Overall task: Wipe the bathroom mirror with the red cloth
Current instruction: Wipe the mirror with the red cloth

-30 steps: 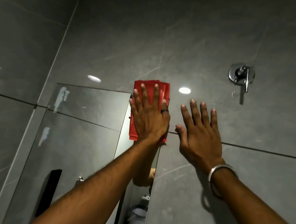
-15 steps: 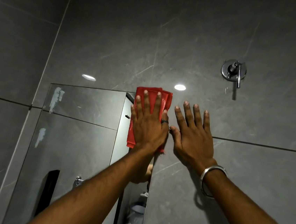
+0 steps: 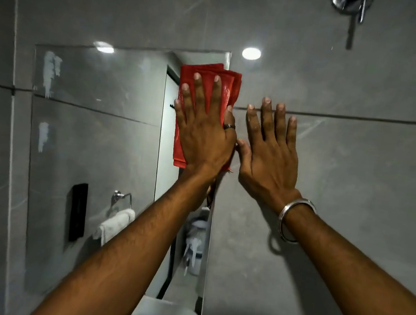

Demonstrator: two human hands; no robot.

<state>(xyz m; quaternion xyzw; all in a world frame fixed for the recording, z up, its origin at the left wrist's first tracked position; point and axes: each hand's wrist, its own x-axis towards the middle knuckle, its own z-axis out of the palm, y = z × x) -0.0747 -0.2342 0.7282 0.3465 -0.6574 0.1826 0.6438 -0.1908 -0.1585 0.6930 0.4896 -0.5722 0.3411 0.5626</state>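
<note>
The bathroom mirror [image 3: 95, 145] is a frameless pane on the grey tiled wall, with white smears near its left edge. A folded red cloth [image 3: 225, 82] lies flat against the mirror's upper right corner and overlaps the right edge. My left hand [image 3: 204, 131], wearing a dark ring, presses flat on the cloth with fingers spread. My right hand [image 3: 269, 153], with a metal bangle at the wrist, rests flat on the tile just right of the mirror, its thumb touching the left hand.
A chrome wall valve [image 3: 351, 3] sits at the top right. The mirror reflects a towel ring with a white towel [image 3: 115, 222], a black wall fitting [image 3: 78, 211] and a white bin [image 3: 195, 245]. A ceiling light glares on the tile [image 3: 251, 53].
The view has tilted down, so more of the mirror shows. My left hand and the cloth have slid slightly down the mirror's right edge. The right hand stays flat on the tile.
</note>
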